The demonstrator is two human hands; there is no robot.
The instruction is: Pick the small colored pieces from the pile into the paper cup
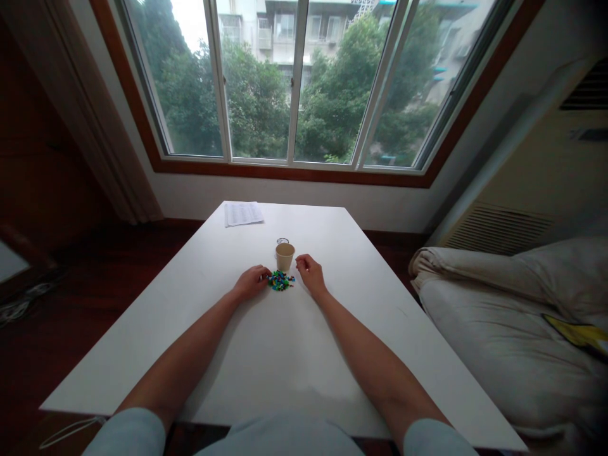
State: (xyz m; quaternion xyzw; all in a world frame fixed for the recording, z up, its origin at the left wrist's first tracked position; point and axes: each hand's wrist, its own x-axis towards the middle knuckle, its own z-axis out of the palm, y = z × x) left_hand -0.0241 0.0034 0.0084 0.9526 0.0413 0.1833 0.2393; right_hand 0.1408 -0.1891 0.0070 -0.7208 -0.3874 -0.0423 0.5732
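Observation:
A small heap of tiny blue, green and red pieces (281, 280) lies on the white table (266, 354); they are too small to name surely. Just behind the heap stands an upright tan paper cup (285, 256). At the heap's left edge is my left hand (251, 282), its fingers closed together and touching the pieces. My right hand (311, 274) is right of the cup, with thumb and fingers pinched near its side. Whatever either hand holds is too small to make out. Behind the cup lies a thin dark loop (282, 240), partly hidden by it.
Printed sheets of paper (244, 214) lie at the table's far left corner. A sofa with a pale cover (484, 329) stands along the right side. Beyond the table is a wide window (294, 95), with a curtain (104, 114) to its left.

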